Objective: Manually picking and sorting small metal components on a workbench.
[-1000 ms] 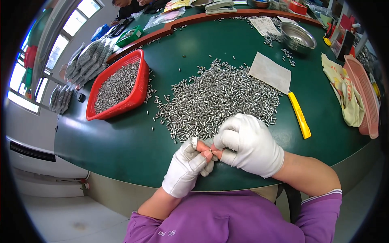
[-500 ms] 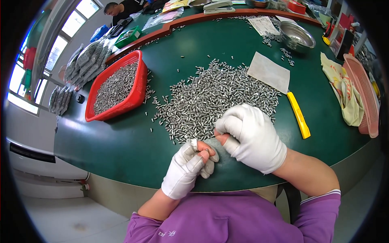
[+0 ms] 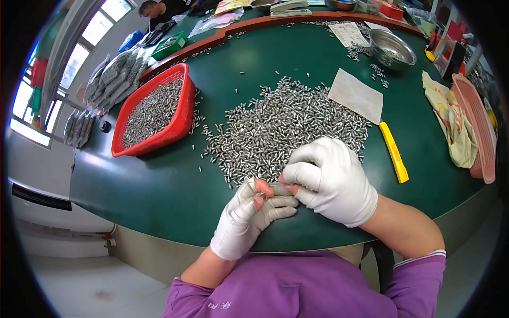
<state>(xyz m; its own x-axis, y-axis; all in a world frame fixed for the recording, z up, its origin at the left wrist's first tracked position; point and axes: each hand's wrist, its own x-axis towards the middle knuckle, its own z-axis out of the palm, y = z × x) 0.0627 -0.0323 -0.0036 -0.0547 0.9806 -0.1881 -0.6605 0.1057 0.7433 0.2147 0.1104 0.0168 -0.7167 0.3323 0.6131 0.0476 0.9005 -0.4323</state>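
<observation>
A wide heap of small silvery metal pins (image 3: 286, 124) is spread on the green table in front of me. Both hands wear white gloves with bare thumb and index tips. My left hand (image 3: 245, 214) is at the heap's near edge, its thumb and index pinching a small metal pin (image 3: 263, 195), the other fingers stretched to the right. Just right of it, my right hand (image 3: 333, 183) is curled with thumb and index pressed together, their tips by the left fingers. Whatever those right fingertips hold is too small or hidden to make out.
A red plastic basket (image 3: 190, 100) full of pins stands left of the heap. To the right lies a scraper with a yellow handle (image 3: 393, 152). Farther off are a steel bowl (image 3: 395, 61), a paper slip (image 3: 348, 34), a cloth (image 3: 456, 130) and a pink basket (image 3: 480, 132).
My left hand's lower fingers have uncurled and stretched right, and a metal pin now shows in its pinch. The right fingertips and left hand are closer together.
</observation>
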